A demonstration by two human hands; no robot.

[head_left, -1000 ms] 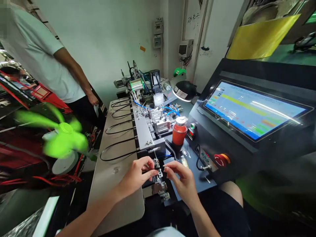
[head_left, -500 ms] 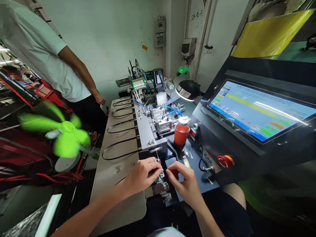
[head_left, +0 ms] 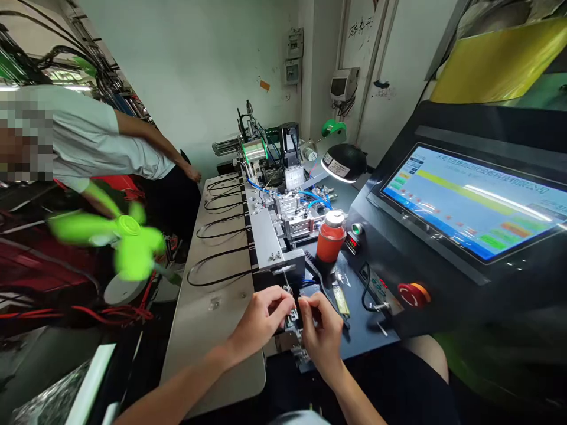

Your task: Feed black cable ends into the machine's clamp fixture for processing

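My left hand (head_left: pixel 261 319) is closed in a pinch, thumb against forefinger, above a small metal fixture (head_left: pixel 290 340) at the near end of the machine's rail. Just right of it, my right hand (head_left: pixel 323 333) also pinches, its fingertips close to the left ones. Anything between the fingers is too small or hidden to make out. Beyond both hands runs a flat metal cover plate (head_left: pixel 266 236) of the bench machine (head_left: pixel 292 215). Several looped black cables (head_left: pixel 195 284) lie along the pale tabletop (head_left: pixel 212 354) on the left, their ends at the rail.
A red bottle (head_left: pixel 330 242) with a white cap stands right of the machine, near a dark brush (head_left: pixel 313 268). Farther right are a lit touchscreen (head_left: pixel 469 206) and a red stop button (head_left: pixel 414 294). A green fan (head_left: pixel 137 248) and a co-worker (head_left: pixel 119 147) are at left.
My right hand has turned more upright, its fingertips drawn in nearer the left hand's. The co-worker has bent forward behind the fan. The whole view has shifted slightly.
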